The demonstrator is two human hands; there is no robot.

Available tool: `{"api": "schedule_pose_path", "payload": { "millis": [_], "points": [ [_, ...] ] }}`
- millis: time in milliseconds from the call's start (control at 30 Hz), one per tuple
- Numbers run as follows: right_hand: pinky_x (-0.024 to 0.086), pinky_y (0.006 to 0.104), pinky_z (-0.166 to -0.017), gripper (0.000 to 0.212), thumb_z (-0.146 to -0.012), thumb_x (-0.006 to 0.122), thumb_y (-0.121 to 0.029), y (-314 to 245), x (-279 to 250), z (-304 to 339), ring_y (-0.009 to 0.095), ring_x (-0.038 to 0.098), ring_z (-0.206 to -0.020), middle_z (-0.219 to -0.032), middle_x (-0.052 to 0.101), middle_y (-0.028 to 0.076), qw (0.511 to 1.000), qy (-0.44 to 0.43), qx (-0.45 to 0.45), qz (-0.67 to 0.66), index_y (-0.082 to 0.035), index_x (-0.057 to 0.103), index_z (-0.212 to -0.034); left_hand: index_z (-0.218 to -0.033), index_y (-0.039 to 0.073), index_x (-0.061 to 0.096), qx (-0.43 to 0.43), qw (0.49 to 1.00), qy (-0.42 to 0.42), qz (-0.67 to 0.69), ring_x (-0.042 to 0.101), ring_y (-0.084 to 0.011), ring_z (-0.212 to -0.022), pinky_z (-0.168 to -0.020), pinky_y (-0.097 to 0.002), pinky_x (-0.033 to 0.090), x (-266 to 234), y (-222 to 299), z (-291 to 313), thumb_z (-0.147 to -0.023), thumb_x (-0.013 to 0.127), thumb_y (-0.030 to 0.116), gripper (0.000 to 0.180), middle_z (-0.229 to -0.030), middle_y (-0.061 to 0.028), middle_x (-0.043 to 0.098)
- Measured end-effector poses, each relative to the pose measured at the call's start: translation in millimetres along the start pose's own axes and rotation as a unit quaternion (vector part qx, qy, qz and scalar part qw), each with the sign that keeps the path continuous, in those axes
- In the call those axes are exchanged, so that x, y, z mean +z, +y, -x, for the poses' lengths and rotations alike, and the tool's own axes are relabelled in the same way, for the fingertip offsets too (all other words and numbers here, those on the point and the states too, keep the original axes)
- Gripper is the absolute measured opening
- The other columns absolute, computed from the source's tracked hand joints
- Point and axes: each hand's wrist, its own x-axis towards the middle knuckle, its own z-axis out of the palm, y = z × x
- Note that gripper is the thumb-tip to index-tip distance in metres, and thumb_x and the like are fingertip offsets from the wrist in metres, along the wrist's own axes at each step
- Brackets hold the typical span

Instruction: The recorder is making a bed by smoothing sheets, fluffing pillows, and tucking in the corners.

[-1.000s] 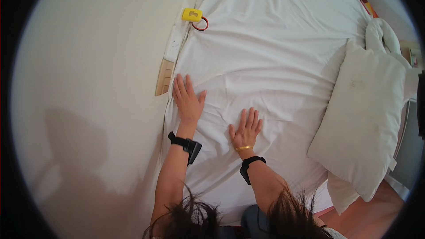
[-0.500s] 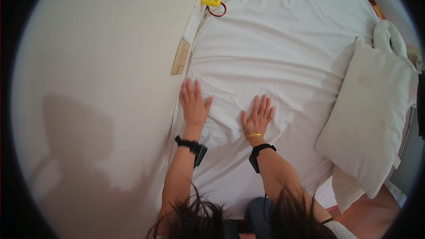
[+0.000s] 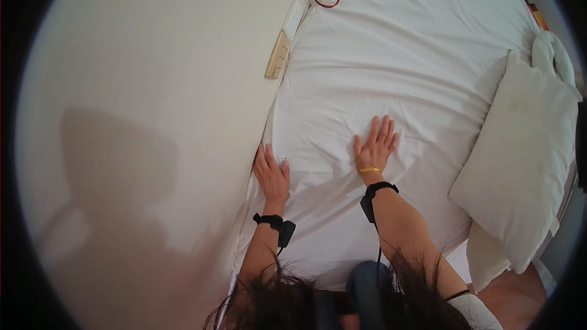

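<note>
Head view: left hand (image 3: pixel 273 178) and right hand (image 3: pixel 374 151) rest uncurled on one sheet (image 3: pixel 397 49); seemingly two pillows (image 3: pixel 520 159).

White sheet (image 3: pixel 397 40): plain cloth, spread out broadly flat, not smooth. Left edge runs along the wall (image 3: pixel 153 49). Long shallow creases cross the upper half, running toward the right side; finer wrinkles near the right hand (image 3: pixel 375 150), which rests palm down, fingers spread, mid-sheet. Left hand (image 3: pixel 272 176) at the wall-side edge, fingers extended, palm down.
</note>
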Motion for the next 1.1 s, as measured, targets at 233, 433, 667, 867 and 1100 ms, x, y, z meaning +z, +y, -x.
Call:
{"api": "schedule_pose_path", "payload": {
  "millis": [233,433,667,867,1100],
  "points": [
    [0.01,0.0446,-0.097,0.062,-0.074,0.047,-0.035,-3,-4,-2,0.027,0.015,-0.122,-0.131,0.019,0.013,1.0,-0.003,0.005,0.004,-0.01,0.024,-0.125,-0.125,0.005,0.023,0.069,0.989,-0.132,-0.009,0.013,-0.0356,-0.121,-0.091,-0.0567,0.013,-23,13,104,-0.071,0.055,0.036,0.07,-0.129,-0.0212,0.015],
    [0.01,0.0446,-0.097,0.06,-0.075,0.046,-0.035,1,1,0,0.027,0.015,-0.122,-0.13,0.019,0.012,0.999,0.03,-0.011,0.014,-0.01,0.024,-0.125,-0.125,0.002,0.018,-0.03,0.981,-0.183,-0.059,0.006,-0.0344,-0.122,-0.092,-0.0565,0.007,-14,-33,118,-0.065,0.06,0.042,0.083,-0.132,-0.0205,0.008],
    [0.01,0.0447,-0.097,0.058,-0.076,0.044,-0.036,0,4,-1,0.027,0.017,-0.121,-0.13,0.021,0.012,0.999,0.048,-0.015,0.013,-0.01,0.025,-0.124,-0.127,0.001,0.007,-0.126,0.977,-0.163,-0.053,-0.003,-0.0419,-0.12,-0.087,-0.0628,0.007,0,-42,154,-0.055,0.063,0.053,0.105,-0.131,-0.0252,0.001],
    [0.012,0.0436,-0.097,0.059,-0.074,0.047,-0.035,13,7,4,0.027,0.017,-0.121,-0.13,0.022,0.011,0.997,0.048,-0.05,0.016,-0.011,0.027,-0.124,-0.124,0.0,-0.015,-0.184,0.921,-0.342,-0.035,-0.024,-0.0423,-0.115,-0.086,-0.0631,-0.002,0,-44,145,-0.056,0.064,0.053,0.117,-0.125,-0.0278,-0.023],
    [0.011,0.0446,-0.096,0.06,-0.076,0.046,-0.027,133,-12,113,0.03,0.016,-0.121,-0.131,0.019,0.014,0.997,-0.025,0.047,0.05,-0.006,0.023,-0.126,-0.125,-0.001,-0.012,-0.181,0.913,-0.363,-0.048,-0.023,-0.0404,-0.116,-0.087,-0.0627,-0.001,-3,-50,146,-0.054,0.059,0.061,0.118,-0.128,-0.0256,-0.02]
  ]
}}
